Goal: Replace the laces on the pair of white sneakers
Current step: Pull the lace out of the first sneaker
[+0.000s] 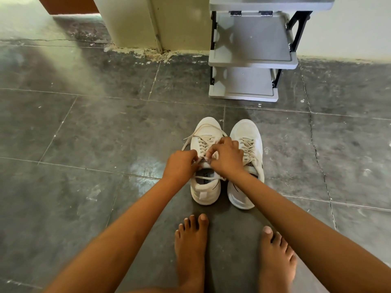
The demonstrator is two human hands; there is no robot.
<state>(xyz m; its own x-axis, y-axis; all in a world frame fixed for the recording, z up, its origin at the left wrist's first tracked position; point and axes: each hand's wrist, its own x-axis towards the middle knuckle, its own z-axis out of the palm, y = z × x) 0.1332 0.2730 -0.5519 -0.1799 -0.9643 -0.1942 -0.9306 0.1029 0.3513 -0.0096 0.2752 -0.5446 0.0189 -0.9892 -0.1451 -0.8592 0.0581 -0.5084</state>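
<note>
White sneakers point(246, 132) sit side by side on the dark tiled floor point(84, 134), toes pointing away, near two bare feet point(191, 240). Both hands work the left shoe point(204, 193): left hand point(182, 166) pinches the lace point(191, 138) by the tongue, right hand point(227, 157) pinches it too, and a loose end trails left.

Bare forearms point(118, 229) and bare feet point(191, 246).

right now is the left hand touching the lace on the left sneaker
Touching. The head view shows the left hand with its fingers curled at the top eyelets of the left sneaker, pinching its lace.
</note>
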